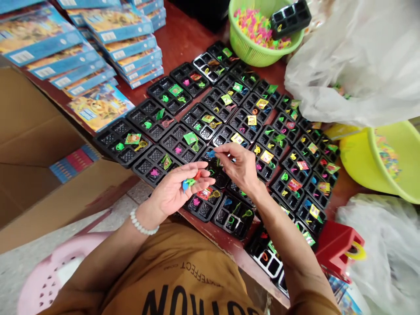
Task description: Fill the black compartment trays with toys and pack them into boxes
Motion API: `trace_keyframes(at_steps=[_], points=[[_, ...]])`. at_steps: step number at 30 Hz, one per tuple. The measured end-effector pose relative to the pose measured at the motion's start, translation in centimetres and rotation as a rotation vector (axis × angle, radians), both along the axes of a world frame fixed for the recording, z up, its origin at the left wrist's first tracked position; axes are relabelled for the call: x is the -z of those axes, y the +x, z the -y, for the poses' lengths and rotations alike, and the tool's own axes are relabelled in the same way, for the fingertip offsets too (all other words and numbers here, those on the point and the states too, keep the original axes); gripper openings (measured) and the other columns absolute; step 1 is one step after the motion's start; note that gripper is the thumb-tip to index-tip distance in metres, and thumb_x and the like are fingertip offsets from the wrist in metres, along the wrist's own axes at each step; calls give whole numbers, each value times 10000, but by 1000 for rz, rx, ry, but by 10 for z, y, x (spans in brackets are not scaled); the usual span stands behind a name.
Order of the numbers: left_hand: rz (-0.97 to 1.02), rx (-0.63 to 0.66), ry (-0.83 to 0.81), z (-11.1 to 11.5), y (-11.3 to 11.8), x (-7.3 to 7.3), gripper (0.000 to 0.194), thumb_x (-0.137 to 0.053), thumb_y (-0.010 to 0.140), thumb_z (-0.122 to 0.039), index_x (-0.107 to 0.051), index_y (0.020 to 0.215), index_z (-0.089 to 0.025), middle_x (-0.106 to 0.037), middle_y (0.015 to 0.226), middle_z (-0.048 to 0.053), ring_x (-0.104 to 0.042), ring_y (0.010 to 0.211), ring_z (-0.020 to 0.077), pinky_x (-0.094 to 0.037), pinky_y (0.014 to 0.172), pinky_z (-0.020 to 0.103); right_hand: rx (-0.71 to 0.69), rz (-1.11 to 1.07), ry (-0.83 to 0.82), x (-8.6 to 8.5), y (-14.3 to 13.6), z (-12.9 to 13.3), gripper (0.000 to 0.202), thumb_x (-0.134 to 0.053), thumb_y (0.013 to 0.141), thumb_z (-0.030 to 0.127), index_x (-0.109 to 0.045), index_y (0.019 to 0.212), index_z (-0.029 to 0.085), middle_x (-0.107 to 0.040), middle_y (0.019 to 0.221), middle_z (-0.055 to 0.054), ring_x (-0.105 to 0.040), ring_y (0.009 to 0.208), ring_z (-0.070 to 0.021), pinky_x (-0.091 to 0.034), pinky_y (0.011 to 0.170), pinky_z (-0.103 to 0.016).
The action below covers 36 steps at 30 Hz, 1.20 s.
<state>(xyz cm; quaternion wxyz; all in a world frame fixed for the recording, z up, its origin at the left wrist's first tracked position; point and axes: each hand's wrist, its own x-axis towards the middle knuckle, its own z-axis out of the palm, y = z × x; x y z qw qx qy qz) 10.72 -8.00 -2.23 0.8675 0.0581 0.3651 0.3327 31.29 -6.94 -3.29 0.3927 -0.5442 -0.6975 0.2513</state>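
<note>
My left hand (179,188) is cupped, palm up, around several small plastic toys (189,182) in blue, green and red. To its right, my right hand (239,168) pinches a small blue plastic toy (211,154) between thumb and fingertips, above a black compartment tray (221,177). That tray is partly hidden by the hand. All around lie rows of similar black trays (121,135). Many hold small coloured plastic pieces, such as a pink one (178,150), and a little printed sachet (190,138) in separate compartments.
Stacks of blue printed boxes (131,54) stand at the back left, above an open cardboard carton (29,131). A green basket (259,59) of small toys is at the back; a yellow basin (361,153) and plastic bags are at right. A red tape dispenser (337,247) sits front right.
</note>
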Motion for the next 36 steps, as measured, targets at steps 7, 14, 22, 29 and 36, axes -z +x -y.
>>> trace_keyframes(at_steps=[7,14,22,29,36], points=[[0,-52,-42,-1,-13,-10,265,-548,938,-90,-759,1091,-36,-814,1030,185,-794,1005,284,-648,926,371,-109,311,115,5,2,-9,169,-592,1010,173,-752,1054,203,-800,1101,-79,-734,1025,-239,-524,928,-424],[205,-19,-44,-2,-20,-3,366,-472,899,-61,-756,1129,-45,-817,1097,151,-781,990,244,-606,1030,418,-448,241,153,-27,-32,19,275,-531,1048,161,-710,1255,193,-801,1123,-89,-716,928,-193,-540,846,-388],[91,-82,-22,-4,-43,-12,422,-504,808,46,-738,1152,-24,-812,1105,180,-794,1019,275,-649,917,325,-302,90,99,-19,-45,-23,170,-591,1043,213,-759,1066,199,-790,990,-47,-727,869,-164,-576,779,-310],[-107,-349,-91,-12,-73,-29,584,-424,886,-18,-571,1451,-47,-826,974,136,-812,917,247,-661,835,321,-293,361,139,20,-69,-97,236,-524,977,90,-735,963,196,-772,943,-61,-686,909,-212,-511,879,-364],[19,-390,-64,-16,-85,-24,659,-378,990,-243,-360,1594,23,-777,1215,218,-768,1078,313,-611,953,440,-404,235,318,-17,-95,-37,238,-532,1032,144,-717,1163,218,-764,1142,-79,-681,1027,-221,-522,888,-405]])
